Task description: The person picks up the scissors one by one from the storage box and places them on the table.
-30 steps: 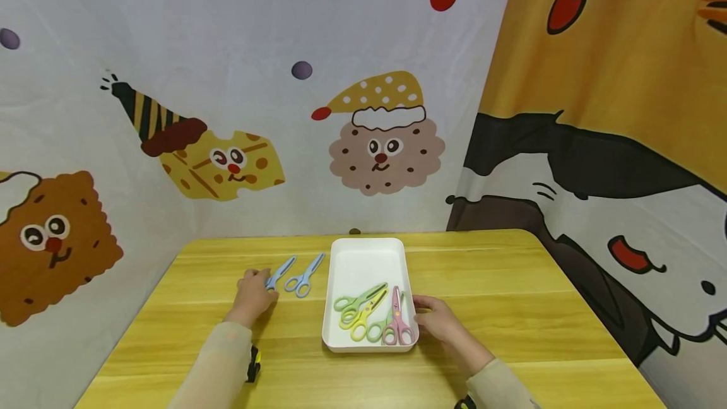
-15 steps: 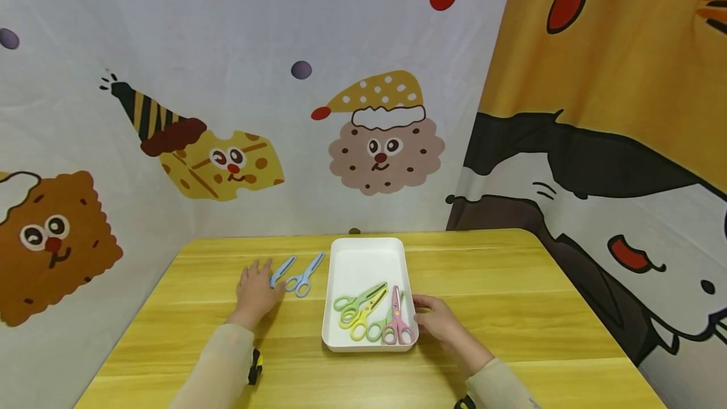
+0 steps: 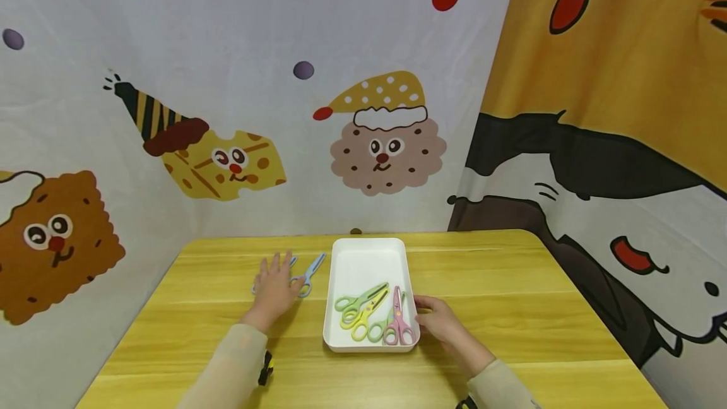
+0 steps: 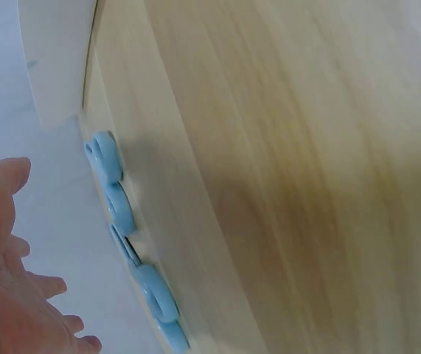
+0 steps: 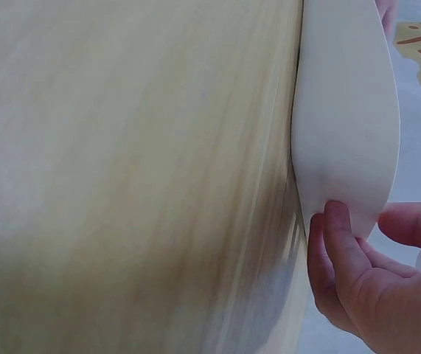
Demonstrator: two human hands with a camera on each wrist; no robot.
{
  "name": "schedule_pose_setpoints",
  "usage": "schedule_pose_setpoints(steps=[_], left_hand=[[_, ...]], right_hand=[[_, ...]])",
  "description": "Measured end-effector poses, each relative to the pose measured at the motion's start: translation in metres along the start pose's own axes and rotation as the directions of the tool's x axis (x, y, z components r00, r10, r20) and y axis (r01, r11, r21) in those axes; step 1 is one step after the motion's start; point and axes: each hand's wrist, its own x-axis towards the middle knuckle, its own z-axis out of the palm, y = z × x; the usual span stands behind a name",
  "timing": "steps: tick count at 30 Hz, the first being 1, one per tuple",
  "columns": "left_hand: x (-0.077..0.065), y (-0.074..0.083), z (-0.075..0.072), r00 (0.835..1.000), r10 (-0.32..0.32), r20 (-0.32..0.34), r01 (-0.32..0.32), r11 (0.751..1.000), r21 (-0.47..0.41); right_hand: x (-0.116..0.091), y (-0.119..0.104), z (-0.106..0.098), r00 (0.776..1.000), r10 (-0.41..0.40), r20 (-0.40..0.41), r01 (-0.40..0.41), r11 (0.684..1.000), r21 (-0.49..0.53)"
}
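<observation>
The left hand, fingers spread apart, hovered over the left blue scissors, partly hiding them. The right blue scissors lay beside them on the worktop, left of the white tray; both pairs slanted, blades pointing away and rightward. The tray's long axis ran away from the person, its right wall held between the right hand's thumb and fingers.
</observation>
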Motion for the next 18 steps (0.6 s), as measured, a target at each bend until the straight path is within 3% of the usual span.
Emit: schedule_pose_setpoints(steps=[9, 18], left_hand=[[-0.005, 0.024, 0.007, 0.997, 0.073, 0.040, -0.074, 0.997, 0.031], [-0.009, 0.044, 0.019, 0.992, 0.127, 0.017, -0.127, 0.991, 0.029]], right_hand=[[-0.001, -0.001, 0.000, 1.000, -0.001, -0.007, 0.001, 1.000, -0.002], [-0.002, -0.001, 0.000, 1.000, -0.009, -0.004, 0.009, 1.000, 0.004]])
